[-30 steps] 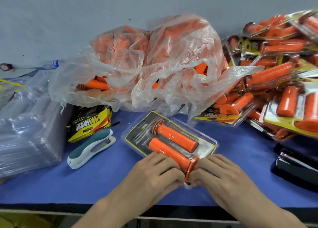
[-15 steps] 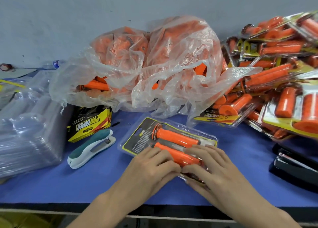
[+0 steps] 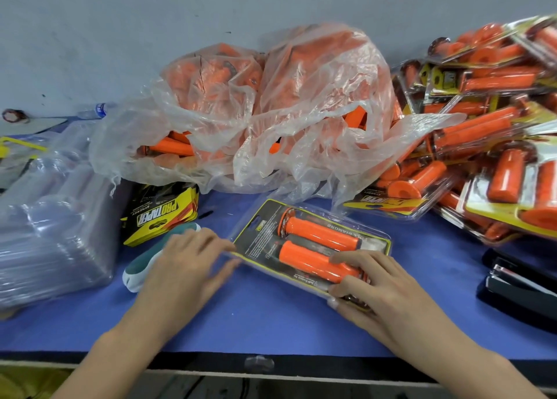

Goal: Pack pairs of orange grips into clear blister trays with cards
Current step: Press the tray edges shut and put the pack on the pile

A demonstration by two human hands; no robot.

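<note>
Right hand (image 3: 388,290) pinches the tray (image 3: 380,238) at centre frame; left hand (image 3: 187,266), fingers spread, touches its edge. Unsnapped, it could spill the grips (image 3: 319,232) when lifted.

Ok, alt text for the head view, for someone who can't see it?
A person's right hand holds the near end of a clear blister tray with two orange grips and a card on a blue table, while the left hand touches its left edge. Behind lie a bag of loose grips and finished packs.
</note>
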